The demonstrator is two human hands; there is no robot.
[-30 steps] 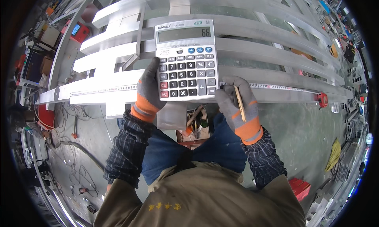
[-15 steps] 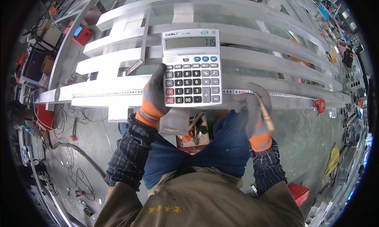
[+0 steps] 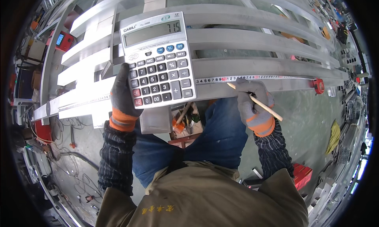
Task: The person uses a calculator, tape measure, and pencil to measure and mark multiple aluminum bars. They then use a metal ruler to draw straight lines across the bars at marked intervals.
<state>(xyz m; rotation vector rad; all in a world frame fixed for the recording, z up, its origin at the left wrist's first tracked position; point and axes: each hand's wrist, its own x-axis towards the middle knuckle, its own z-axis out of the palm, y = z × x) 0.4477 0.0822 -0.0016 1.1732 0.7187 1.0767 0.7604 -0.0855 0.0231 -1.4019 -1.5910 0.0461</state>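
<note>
My left hand (image 3: 123,96), in a grey and orange work glove, grips a silver desk calculator (image 3: 160,63) by its left edge, thumb along its side. Its display is lit with digits. A light wooden pencil (image 3: 265,107) rests between the closed fingers of my gloved right hand (image 3: 256,102), its point toward the tape. An extended tape measure blade (image 3: 211,80) lies along the nearest silver metal bar (image 3: 221,89), running from the left end to its red case (image 3: 318,86) on the right. The calculator covers the middle-left stretch of the blade.
Several parallel metal bars (image 3: 237,36) form a frame ahead of me. Below, between my legs, is a box of tools (image 3: 193,126). A red device with a screen (image 3: 62,40) sits at far left. Cables (image 3: 79,175) and a red box (image 3: 302,176) lie on the floor.
The calculator and my left hand have shifted left in view, and the calculator is now tilted. My right hand has turned the pencil so its point faces the tape. The view has shifted too.
</note>
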